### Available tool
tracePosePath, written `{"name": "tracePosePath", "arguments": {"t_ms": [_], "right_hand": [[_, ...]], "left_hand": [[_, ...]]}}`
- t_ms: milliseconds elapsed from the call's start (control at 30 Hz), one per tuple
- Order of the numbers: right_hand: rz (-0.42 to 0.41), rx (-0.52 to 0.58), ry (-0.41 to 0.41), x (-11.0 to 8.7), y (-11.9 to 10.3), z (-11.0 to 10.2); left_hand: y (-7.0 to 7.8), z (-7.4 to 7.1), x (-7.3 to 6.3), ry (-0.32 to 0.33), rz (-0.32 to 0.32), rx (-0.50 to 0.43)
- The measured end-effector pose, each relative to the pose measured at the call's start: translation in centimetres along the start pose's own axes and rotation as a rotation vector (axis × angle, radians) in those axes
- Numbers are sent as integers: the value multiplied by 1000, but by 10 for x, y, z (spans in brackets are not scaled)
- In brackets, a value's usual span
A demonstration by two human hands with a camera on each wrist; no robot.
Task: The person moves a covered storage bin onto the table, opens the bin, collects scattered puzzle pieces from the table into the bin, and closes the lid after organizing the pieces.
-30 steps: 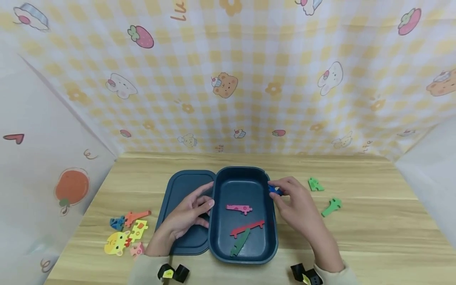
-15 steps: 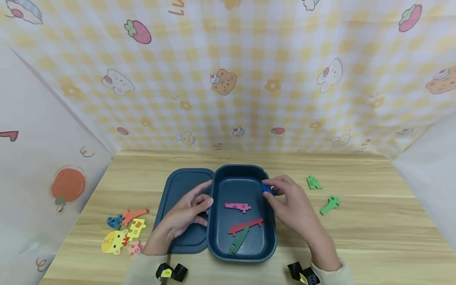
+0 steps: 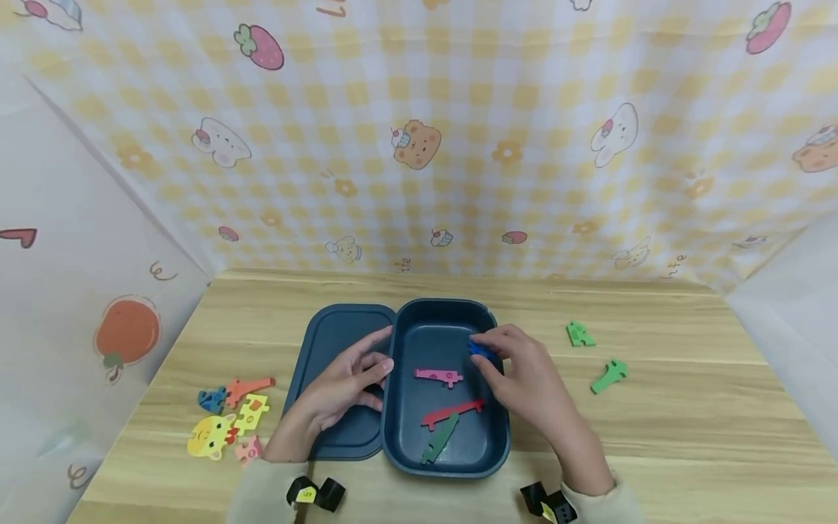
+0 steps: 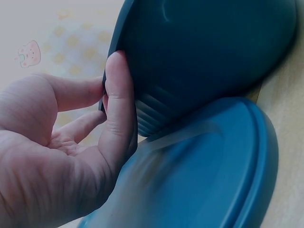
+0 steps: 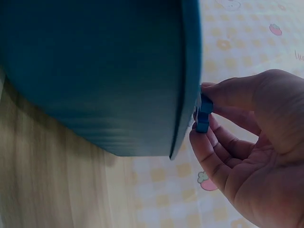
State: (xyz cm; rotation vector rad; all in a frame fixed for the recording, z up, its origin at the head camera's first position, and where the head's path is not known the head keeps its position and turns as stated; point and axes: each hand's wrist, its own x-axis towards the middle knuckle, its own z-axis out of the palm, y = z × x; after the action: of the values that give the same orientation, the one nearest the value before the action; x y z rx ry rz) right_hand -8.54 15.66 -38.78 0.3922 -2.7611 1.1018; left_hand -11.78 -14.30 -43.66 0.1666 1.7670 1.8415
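A blue puzzle piece [image 3: 481, 350] is pinched between the thumb and fingers of my right hand [image 3: 529, 375], over the right side of a dark blue plastic box [image 3: 447, 469]. In the right wrist view the piece [image 5: 203, 114] is just beyond the box's rim. My left hand [image 3: 347, 380] grips the left rim of the box, with its thumb at the edge and a finger on the outer wall [image 4: 199, 52]. Inside the box lie a pink piece [image 3: 439, 376], a red piece [image 3: 453, 413] and a dark green piece [image 3: 439, 439], the last two touching.
The box's lid [image 3: 347, 320] lies flat on the wooden table [image 3: 687, 407], beneath my left hand. At far left is a cluster of pieces, including a yellow animal head [image 3: 211, 437]. Two light green pieces, one triangular [image 3: 580, 334] and one long [image 3: 609, 376], lie at right.
My right hand has moved left with the blue puzzle piece, from the box's right rim to over its inside. My left hand stays at the left rim. The camera view shifts slightly.
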Motion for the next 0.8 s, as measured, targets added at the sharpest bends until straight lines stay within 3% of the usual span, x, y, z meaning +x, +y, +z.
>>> {"name": "tracePosePath", "arguments": {"t_ms": [267, 800], "right_hand": [[-47, 19, -38, -1, -4, 6], [-78, 12, -32, -2, -8, 15]], "left_hand": [[1, 1, 1, -2, -9, 6], [3, 1, -1, -1, -11, 25]]}}
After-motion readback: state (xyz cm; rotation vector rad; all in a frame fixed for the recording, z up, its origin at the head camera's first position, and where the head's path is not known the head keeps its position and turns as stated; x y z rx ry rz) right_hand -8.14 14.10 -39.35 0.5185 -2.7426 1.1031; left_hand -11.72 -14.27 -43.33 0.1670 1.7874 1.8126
